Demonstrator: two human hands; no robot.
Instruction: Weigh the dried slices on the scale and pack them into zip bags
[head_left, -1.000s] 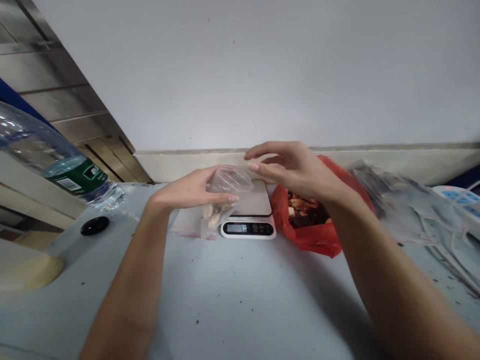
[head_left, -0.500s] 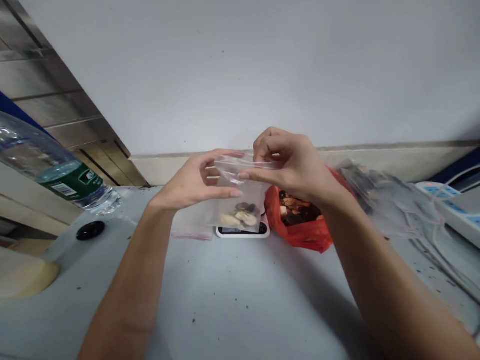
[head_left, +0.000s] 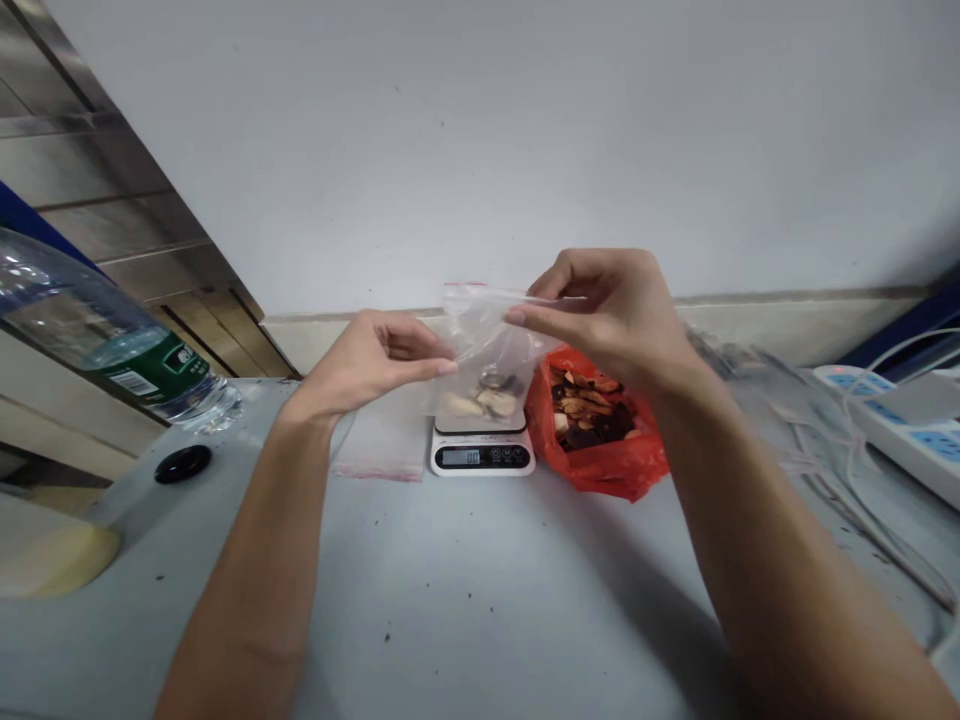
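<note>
Bag (head_left: 486,345) hangs left of your right hand (head_left: 619,305), which pinches its top edge; your left hand (head_left: 364,362) (whether gripping, I cannot tell) is at its opposite side

between our forearms (head_left: 251,570) a broad lane runs over the near table (head_left: 442,600) to the front of the scale (head_left: 484,458). our left hand (head_left: 367,362) and right hand (head_left: 619,310), with the clear bag (head_left: 487,350), block the way over it. the red bag (head_left: 600,472) bars the scale's right; cables (head_left: 877,525) lie beyond. a bottle (head_left: 154,365) and a black disc (head_left: 182,464) obstruct outside our left forearm. the wall (head_left: 450,150) closes the back.
</note>
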